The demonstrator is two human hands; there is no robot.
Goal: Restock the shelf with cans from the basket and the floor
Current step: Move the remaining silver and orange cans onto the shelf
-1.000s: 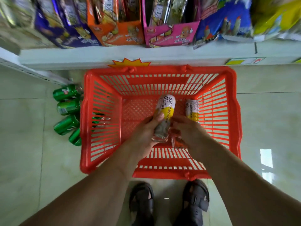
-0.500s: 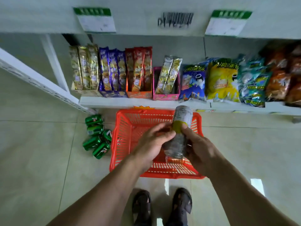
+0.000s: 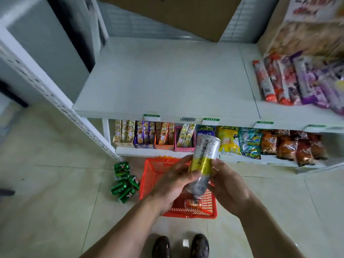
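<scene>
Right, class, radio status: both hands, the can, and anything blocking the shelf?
Left hand and right hand both on the yellow-and-white can, tilted above the red basket. White shelf bare ahead. Nothing blocking.

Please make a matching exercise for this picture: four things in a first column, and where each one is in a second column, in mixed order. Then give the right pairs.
Things:
1. yellow and white can
2. green cans
3. orange can
4. purple snack packs

Places:
A. lying inside the red basket
B. on the upper shelf, at its right side
C. held between the left hand and the right hand
D. on the floor, left of the basket

Pairs: 1-C, 2-D, 3-A, 4-B
</scene>
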